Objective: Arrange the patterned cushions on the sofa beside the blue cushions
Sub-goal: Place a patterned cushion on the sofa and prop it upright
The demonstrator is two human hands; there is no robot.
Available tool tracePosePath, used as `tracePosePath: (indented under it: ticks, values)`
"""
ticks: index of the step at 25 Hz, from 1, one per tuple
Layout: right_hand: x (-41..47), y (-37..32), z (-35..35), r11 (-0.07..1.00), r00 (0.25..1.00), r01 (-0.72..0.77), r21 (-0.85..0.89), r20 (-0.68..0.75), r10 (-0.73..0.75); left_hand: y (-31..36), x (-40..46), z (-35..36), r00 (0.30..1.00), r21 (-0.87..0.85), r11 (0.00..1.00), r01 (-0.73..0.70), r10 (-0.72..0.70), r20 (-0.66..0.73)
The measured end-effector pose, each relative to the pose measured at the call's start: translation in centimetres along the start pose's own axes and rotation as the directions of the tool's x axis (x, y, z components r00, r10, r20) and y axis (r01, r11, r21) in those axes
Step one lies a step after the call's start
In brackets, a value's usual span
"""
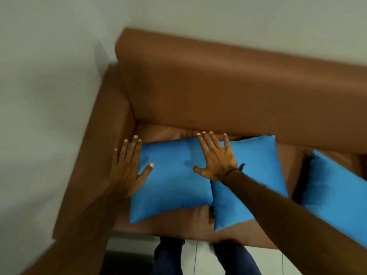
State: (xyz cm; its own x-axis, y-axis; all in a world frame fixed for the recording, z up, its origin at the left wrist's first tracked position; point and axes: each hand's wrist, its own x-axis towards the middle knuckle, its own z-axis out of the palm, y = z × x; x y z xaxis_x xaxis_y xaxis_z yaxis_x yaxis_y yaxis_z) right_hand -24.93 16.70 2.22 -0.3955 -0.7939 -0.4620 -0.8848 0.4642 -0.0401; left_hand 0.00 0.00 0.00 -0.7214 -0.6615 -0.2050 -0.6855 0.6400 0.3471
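Note:
Three blue cushions lie on the seat of a brown sofa (228, 86). The left blue cushion (170, 185) sits in the sofa's left corner, overlapping the middle blue cushion (256, 171). A third blue cushion (337, 195) lies at the right edge. My left hand (127, 169) rests flat with fingers spread on the left edge of the left cushion, by the armrest. My right hand (216, 157) lies flat and spread across the seam where the left and middle cushions meet. Neither hand grips anything. No patterned cushion is in view.
The sofa's left armrest (95, 155) stands against a white wall (43, 96). The backrest runs along the wall behind. My legs in dark trousers (168, 259) stand on a pale tiled floor at the sofa's front edge.

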Motion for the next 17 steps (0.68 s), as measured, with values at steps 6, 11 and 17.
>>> tracePosePath:
  ticks: [6,11,17]
  values:
    - [1.7,0.0,13.2,0.933,0.958,-0.277,0.231,0.142,0.249,-3.7,-2.0,14.4,0.885,-0.196,0.864,0.464,-0.442,0.144]
    - [5.8,-0.5,12.4,0.542,0.805,-0.593,0.596,0.46,0.375,-3.3,1.2,13.4,0.721,-0.73,0.349,0.588,-0.636,0.276]
    - [6.7,0.4,9.2,-0.372,0.718,-0.527,0.764,0.635,0.286,-2.6,4.2,7.5,0.71,-0.806,0.045,0.59,-0.505,0.491]
